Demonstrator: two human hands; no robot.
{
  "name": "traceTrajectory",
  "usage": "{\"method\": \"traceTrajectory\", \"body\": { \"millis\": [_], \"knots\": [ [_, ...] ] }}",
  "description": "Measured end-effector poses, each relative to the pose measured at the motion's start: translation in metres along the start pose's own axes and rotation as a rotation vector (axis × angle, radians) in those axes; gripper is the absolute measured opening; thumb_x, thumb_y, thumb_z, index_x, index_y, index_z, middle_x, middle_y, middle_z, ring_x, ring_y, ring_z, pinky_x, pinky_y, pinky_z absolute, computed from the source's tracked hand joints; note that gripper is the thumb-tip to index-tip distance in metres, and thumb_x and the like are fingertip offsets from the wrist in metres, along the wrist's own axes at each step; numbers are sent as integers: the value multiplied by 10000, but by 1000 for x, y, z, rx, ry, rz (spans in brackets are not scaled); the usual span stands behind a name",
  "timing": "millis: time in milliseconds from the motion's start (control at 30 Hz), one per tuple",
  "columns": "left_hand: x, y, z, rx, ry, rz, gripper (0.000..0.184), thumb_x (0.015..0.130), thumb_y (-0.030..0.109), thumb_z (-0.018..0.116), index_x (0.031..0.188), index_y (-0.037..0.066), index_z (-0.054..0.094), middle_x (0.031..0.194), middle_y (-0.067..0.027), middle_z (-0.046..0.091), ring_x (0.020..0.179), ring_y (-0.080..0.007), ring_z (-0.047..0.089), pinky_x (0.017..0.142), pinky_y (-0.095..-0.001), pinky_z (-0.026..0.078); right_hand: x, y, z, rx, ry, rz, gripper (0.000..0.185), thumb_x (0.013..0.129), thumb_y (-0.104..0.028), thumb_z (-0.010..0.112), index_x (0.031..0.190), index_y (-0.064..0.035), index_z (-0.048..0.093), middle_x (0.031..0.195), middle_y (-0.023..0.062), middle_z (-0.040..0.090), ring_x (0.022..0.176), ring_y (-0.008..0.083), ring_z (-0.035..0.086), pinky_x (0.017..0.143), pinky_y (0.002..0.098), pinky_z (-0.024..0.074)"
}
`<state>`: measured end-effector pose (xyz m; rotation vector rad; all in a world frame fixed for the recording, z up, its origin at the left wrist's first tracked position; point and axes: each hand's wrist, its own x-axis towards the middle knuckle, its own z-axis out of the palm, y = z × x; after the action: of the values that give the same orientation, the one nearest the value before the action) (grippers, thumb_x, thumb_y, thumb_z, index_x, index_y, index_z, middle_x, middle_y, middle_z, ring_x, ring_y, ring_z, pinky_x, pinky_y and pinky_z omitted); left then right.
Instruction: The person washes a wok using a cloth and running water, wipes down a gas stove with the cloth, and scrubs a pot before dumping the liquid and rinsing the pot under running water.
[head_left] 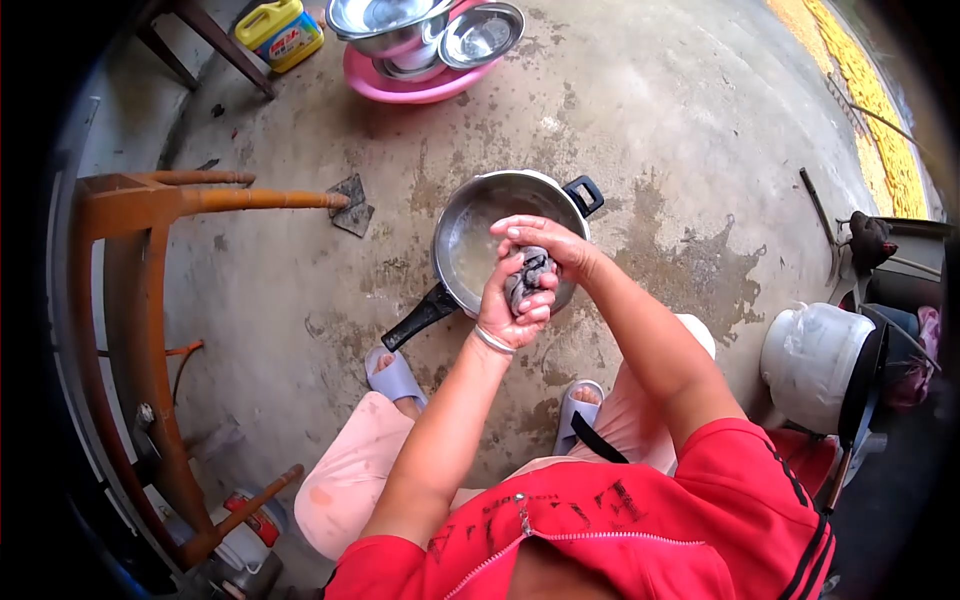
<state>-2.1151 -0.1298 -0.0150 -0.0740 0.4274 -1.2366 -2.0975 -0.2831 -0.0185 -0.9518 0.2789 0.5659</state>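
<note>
Concrete floor; metal pot on it, black handles at opposite sides. Right hand spans top, fingers mostly straight, palm hidden, can't tell if gripping. Left hand curled firmly round grey wad, above pot, between hands.

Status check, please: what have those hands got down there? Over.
Left fingers curled around grey wad. Right fingers cupped against its top. Pot underneath; nothing visible in between.

Bright centre, dark warped edges
</note>
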Motion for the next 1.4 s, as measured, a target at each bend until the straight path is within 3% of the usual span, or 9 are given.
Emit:
{"method": "traceTrajectory", "body": {
  "millis": [200, 467, 533, 733, 767, 967, 1100, 1233, 1400],
  "knots": [
    [-4, -3, 2, 385, 356, 106, 346, 794, 208, 706, 1040, 32, 538, 895, -62, 571, 511, -74, 400, 417, -192, 290, 10, -7, 5, -131, -37, 65, 233, 851, -152, 603, 1062, -58, 569, 773, 16, 581, 715, 92, 563, 666, 230, 476],
    [5, -3, -19, 921, 661, 162, 145, 749, 168, 684, 799, 116, 557, 563, 72, 434, 436, -39, 364, 369, -232, 225, 29, 23, 23, -399, 144, -120, 93, 806, -68, 502, 877, -34, 553, 716, 18, 540, 647, 95, 519, 587, 253, 434],
    [11, -1, -26, 1101, 887, 226, 178, 704, 146, 667, 848, 58, 610, 669, -28, 592, 545, -123, 541, 458, -278, 397, 31, 30, 29, -462, 304, -188, 78, 810, -75, 506, 853, -23, 546, 668, 27, 543, 602, 108, 514, 553, 265, 430],
    [24, -7, -26, 1822, 1184, 475, 316, 726, 210, 653, 911, -38, 591, 845, -165, 664, 743, -244, 643, 657, -366, 492, 35, 31, 29, -622, 621, -180, 158, 842, -164, 561, 909, -22, 557, 721, 59, 591, 652, 136, 556, 600, 304, 460],
    [22, -10, -24, 1837, 1009, 672, 283, 775, 240, 622, 926, 2, 599, 776, -115, 638, 584, -204, 598, 539, -332, 469, 37, 31, 21, -552, 545, -182, 222, 850, -232, 577, 947, -33, 555, 806, 60, 599, 724, 139, 561, 641, 301, 460],
    [-1, -4, 7, -55, -226, -161, 383, 829, 275, 586, 1025, -49, 533, 685, -5, 479, 455, -67, 407, 435, -218, 343, -10, -34, 0, -76, -201, -80, 702, 877, -563, 435, 1380, -82, 350, 1366, 106, 425, 1168, 314, 458, 1010, 435, 345],
    [-1, -22, 24, 15, 134, 43, 280, 806, 203, 622, 978, 20, 499, 741, -25, 470, 559, -73, 434, 437, -202, 372, -8, -18, 5, -39, -235, 38, 370, 831, -192, 656, 1148, -31, 553, 968, 97, 637, 882, 207, 619, 796, 324, 504],
    [3, -24, 1, 225, 216, -18, 115, 826, 116, 579, 882, 61, 494, 707, -11, 473, 505, -61, 404, 356, -172, 278, -8, -15, 20, -410, -101, 83, 166, 845, -173, 637, 926, -54, 555, 709, -10, 539, 631, 61, 529, 578, 221, 453],
    [11, -19, -13, 528, 402, 20, 80, 839, 141, 545, 819, 78, 501, 685, 3, 474, 441, -43, 350, 347, -191, 224, 5, 4, 19, -639, 108, -192, 122, 833, -141, 556, 887, -39, 516, 690, 25, 536, 608, 90, 539, 565, 258, 454]
  ]
}}
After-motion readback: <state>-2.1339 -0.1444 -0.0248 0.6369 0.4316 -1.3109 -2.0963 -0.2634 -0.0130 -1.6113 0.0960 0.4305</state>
